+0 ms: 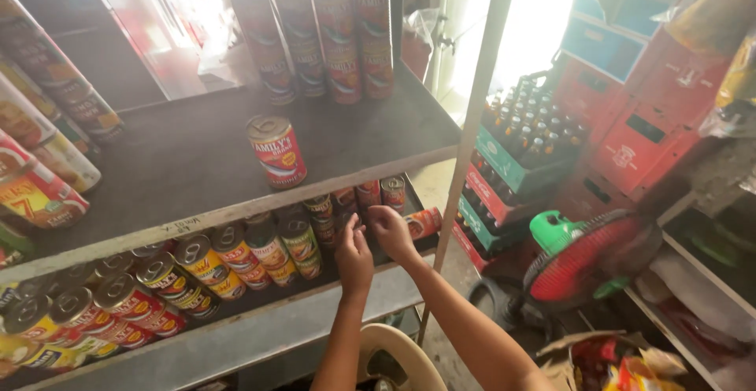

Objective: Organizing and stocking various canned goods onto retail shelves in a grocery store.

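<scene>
- Cans (pixel 370 196) at the right end of the lower shelf (pixel 260 336) are what both hands reach for; they stand upright in the shadow under the upper shelf board, red-labelled with silver tops.
- Left hand (pixel 353 259) is stretched forward over the lower shelf edge, fingers together and pointing into the row of cans; whether it grips anything cannot be told from here.
- Right hand (pixel 390 229) sits just beside the left, slightly further in, fingers curled at the cans; the fingertips hide whatever they touch, so a grip cannot be told either.
- One red can lying on its side (pixel 426 221) rests just right of the right hand, at the shelf's end.
- More cans with yellow and green labels (pixel 236 261) fill the lower shelf to the left in packed rows.
- On the upper shelf (pixel 181 155) a single red can (pixel 276 151) stands alone near the front edge, with four tall stacks of cans (pixel 323 40) behind it.
- Crates of bottles (pixel 520 143) are stacked right of the shelving post, and a green and red fan (pixel 587 257) stands on the floor near them.
- Red plastic crates (pixel 654 115) rise behind the fan.
</scene>
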